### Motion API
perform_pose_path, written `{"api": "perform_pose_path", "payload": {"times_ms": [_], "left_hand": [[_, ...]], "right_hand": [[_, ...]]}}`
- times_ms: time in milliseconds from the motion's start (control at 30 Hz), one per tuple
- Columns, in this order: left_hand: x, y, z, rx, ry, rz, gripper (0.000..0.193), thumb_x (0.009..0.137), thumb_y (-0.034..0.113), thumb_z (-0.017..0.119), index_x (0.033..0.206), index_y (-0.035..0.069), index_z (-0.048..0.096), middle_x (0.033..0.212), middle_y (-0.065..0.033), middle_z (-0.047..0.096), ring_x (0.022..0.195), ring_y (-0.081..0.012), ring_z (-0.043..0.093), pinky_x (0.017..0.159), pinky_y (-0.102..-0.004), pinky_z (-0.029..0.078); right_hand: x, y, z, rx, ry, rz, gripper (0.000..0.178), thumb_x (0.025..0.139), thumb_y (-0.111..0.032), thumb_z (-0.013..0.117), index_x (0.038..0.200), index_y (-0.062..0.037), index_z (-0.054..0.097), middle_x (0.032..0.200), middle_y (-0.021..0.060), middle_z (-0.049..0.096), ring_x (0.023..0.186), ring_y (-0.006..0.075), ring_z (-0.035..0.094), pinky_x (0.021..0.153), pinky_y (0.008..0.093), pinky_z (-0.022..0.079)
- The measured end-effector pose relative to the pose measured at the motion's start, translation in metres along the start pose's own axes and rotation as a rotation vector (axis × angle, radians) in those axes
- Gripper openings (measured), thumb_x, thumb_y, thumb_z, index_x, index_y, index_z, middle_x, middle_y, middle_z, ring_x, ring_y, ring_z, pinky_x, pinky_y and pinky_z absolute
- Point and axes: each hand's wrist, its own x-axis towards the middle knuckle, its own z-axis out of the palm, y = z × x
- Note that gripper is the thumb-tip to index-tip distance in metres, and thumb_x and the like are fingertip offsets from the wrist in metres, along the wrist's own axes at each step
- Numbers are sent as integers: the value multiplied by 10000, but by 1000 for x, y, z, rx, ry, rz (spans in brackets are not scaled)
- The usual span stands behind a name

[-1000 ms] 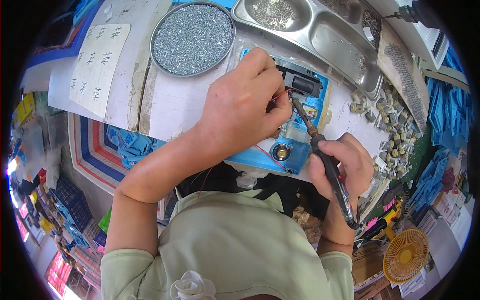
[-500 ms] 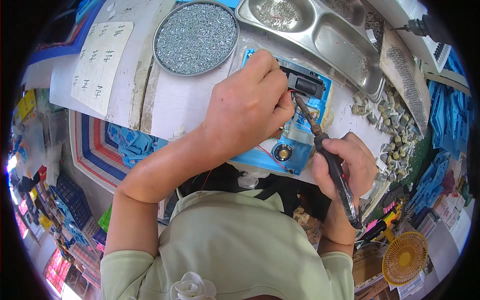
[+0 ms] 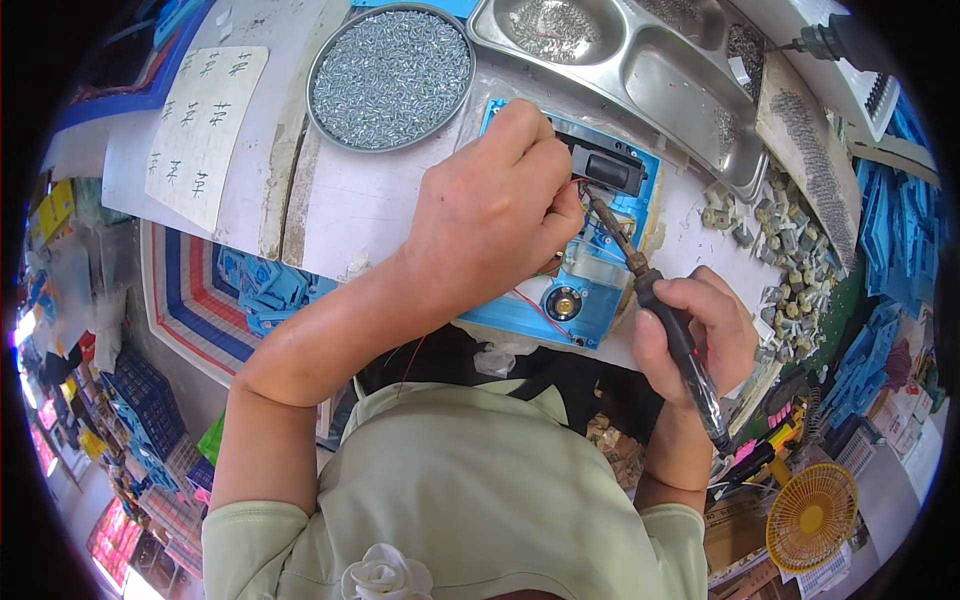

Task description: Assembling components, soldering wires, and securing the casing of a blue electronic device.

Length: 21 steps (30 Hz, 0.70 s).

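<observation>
My right hand grips a black-handled soldering iron, its tip pointing up and left into an open blue plastic housing. Over the left part of that housing, my left hand is closed in a pinch beside the iron's tip. A red wire runs out below its fingers; what exactly the fingertips hold is hidden. Inside the housing sit a black rectangular part and a round metal-centred part.
A round tray of small screws stands at the back, beside a steel compartment tray. Small motors lie heaped at right. Further right are stacked blue plastic parts and a yellow fan. A handwritten sheet lies at left.
The soldering iron has shifted very slightly, its handle end moving a little right. My left hand stays almost still, pinched over the housing.
</observation>
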Motion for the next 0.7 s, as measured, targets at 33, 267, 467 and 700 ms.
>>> {"api": "perform_pose_path", "payload": {"times_ms": [33, 267, 467, 700], "left_hand": [[0, 0, 0, -4, -6, -9, 157, 757, -11, 750, 779, 31, 601, 867, -85, 527, 686, -219, 576, 568, -330, 494], [-1, 0, 0, 2, -6, -4, 151, 757, -10, 749, 776, 27, 604, 855, -84, 528, 678, -215, 572, 558, -327, 490], [0, -1, 0, -3, 6, 13, 147, 749, -6, 751, 774, 25, 609, 840, -85, 528, 691, -235, 570, 582, -346, 494], [-1, -2, 1, 6, 22, 27, 146, 743, -6, 755, 772, 21, 615, 838, -90, 530, 694, -241, 570, 590, -347, 496]], "right_hand": [[-1, 0, -1, 2, 7, -7, 276, 777, -71, 797, 1016, -17, 671, 719, 77, 676, 506, 163, 514, 473, 276, 400], [-12, 5, -6, 83, 49, -2, 302, 770, -45, 798, 1034, -11, 654, 675, 82, 639, 497, 169, 501, 466, 275, 383], [-13, 1, -10, 55, 47, 1, 319, 772, -31, 794, 1048, -20, 634, 668, 85, 631, 508, 173, 512, 470, 275, 383], [-13, 0, -11, 50, 55, 8, 325, 772, -25, 794, 1052, -27, 630, 680, 94, 645, 522, 176, 528, 475, 274, 390]]}}
